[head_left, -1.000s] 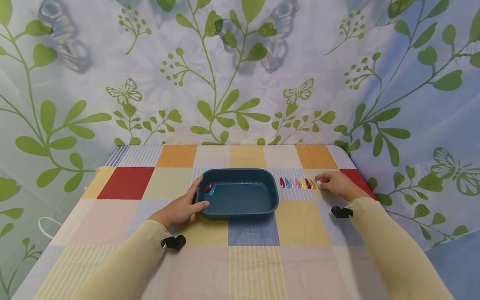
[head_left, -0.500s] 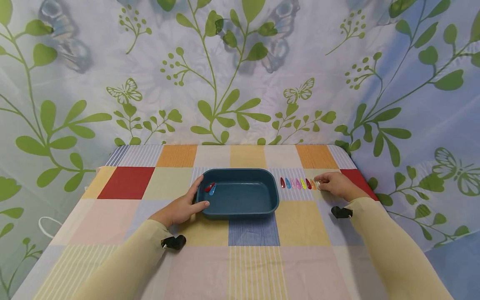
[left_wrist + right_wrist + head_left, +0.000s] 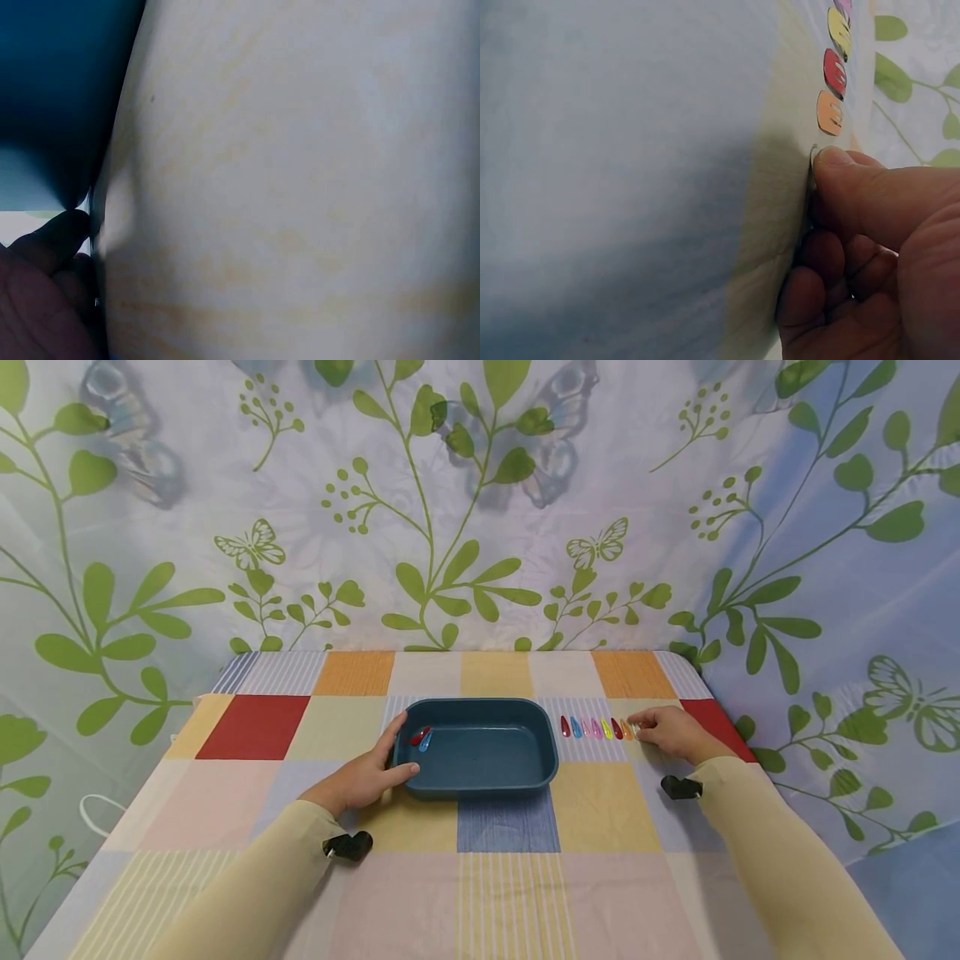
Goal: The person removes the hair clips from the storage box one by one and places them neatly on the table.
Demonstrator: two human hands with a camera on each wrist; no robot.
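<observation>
My left hand [image 3: 362, 774] holds the left end of a dark blue rectangular plastic basin [image 3: 480, 787]. The thumb lies over its front left corner and the fingers run along the outer side wall. Inside lie a red hair clip [image 3: 419, 737] and a blue hair clip [image 3: 425, 741]. At the right end of a row of clips, my right hand [image 3: 670, 731] pinches a pale hair clip [image 3: 813, 154] between thumb and fingers, mostly hidden by them. Just beside it lie an orange clip [image 3: 829, 113] and a dark red clip [image 3: 834, 73].
Between basin and right hand, the row goes on with a yellow clip [image 3: 607, 727], pink clips [image 3: 596, 727], a blue clip [image 3: 576, 726] and another dark red clip [image 3: 566, 726]. A patchwork cloth [image 3: 517, 902] covers the table. Behind hangs a leaf-patterned curtain [image 3: 480, 510].
My right hand stays at the end of the row, its fingertips shifting only slightly at the pale clip. The left hand and the basin stay in place.
</observation>
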